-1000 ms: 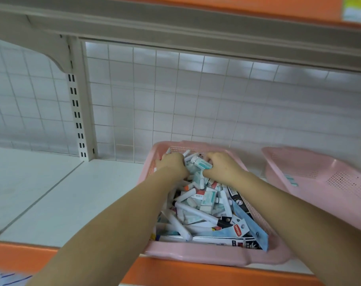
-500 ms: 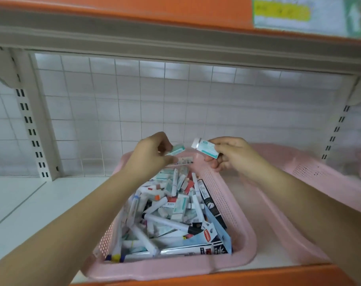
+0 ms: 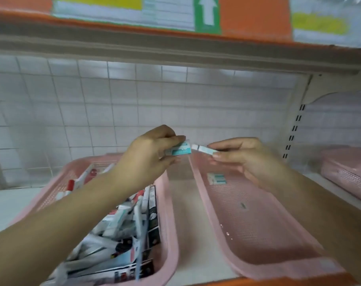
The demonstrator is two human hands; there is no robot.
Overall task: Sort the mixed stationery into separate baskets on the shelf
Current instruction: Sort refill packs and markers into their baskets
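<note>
Pinching one small teal eraser [image 3: 178, 150] each, the left hand [image 3: 146, 155] and right hand [image 3: 243, 157] grip light, firm blocks best taken by their short sides.

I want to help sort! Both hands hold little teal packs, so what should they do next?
Probably lower the right hand and drop its pack into the nearly empty pink basket, where a matching pack already lies. The left hand holds another pack.

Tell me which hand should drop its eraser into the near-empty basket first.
Probably right. The right hand holds its eraser directly over the near-empty basket, where one eraser already lies. The left hand holds its own above the full basket.
</note>
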